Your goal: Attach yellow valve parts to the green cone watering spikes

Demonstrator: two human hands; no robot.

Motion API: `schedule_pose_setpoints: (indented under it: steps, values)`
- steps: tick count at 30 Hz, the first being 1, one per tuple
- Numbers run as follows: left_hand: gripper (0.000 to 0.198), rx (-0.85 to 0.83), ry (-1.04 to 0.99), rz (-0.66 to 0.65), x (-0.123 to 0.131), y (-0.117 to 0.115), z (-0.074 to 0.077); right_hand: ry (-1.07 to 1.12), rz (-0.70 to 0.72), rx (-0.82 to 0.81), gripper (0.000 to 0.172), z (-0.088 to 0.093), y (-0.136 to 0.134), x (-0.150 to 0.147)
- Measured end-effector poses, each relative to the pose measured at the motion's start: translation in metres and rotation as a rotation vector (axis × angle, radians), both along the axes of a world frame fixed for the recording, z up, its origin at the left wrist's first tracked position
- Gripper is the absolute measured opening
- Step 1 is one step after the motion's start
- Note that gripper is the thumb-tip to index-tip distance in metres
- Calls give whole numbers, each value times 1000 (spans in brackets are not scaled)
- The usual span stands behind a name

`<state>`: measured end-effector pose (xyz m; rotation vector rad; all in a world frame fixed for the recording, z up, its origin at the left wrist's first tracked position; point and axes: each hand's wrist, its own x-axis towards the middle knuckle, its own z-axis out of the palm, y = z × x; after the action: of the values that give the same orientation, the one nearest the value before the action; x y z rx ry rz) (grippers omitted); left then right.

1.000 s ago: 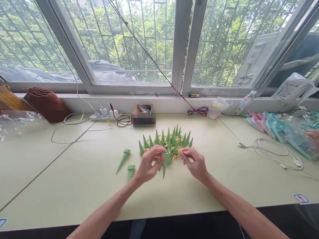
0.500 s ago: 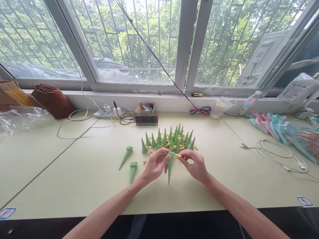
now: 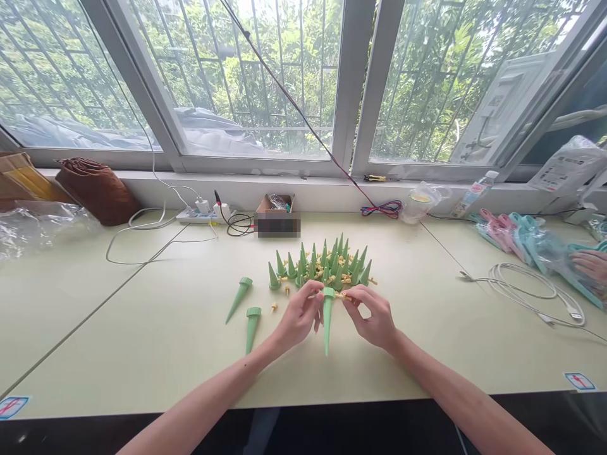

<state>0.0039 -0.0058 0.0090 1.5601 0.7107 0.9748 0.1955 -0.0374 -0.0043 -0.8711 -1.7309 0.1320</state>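
Note:
My left hand [image 3: 296,319] is closed around the wide top of a green plastic cone spike [image 3: 327,319], which points down toward me. My right hand [image 3: 372,316] pinches a small yellow fitting [image 3: 342,296] right against the spike's top rim. Just behind both hands stands a cluster of upright green spikes [image 3: 327,265] mixed with several small yellow fittings. Two more green spikes [image 3: 238,299] [image 3: 251,327] lie flat on the table to the left of my hands.
The pale green table [image 3: 142,328] runs under a window. A power strip with cables [image 3: 202,217], a small cardboard box [image 3: 274,212] and a brown bag [image 3: 97,189] sit at the back. A white cable [image 3: 526,291] lies right, where another person's hand [image 3: 588,262] touches bagged pink and teal items.
The spike in my left hand has turned more upright and its tip has swung slightly right. My right hand has brought the yellow fitting up against its rim. The view shifted slightly.

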Motion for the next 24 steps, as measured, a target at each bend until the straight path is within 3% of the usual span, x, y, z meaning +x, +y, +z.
schedule_pose_setpoints:
  steps: [12,19,24]
  values:
    - [29,-97,-33,-96,3,-6,13,-21,14,9,14,0,-1,0]
    - [29,-88,-17,-101,2,-6,10,-32,71,-19,14,0,-1,-1]
    - [29,-126,-36,-155,1,-5,8,-17,34,9,15,0,-1,0]
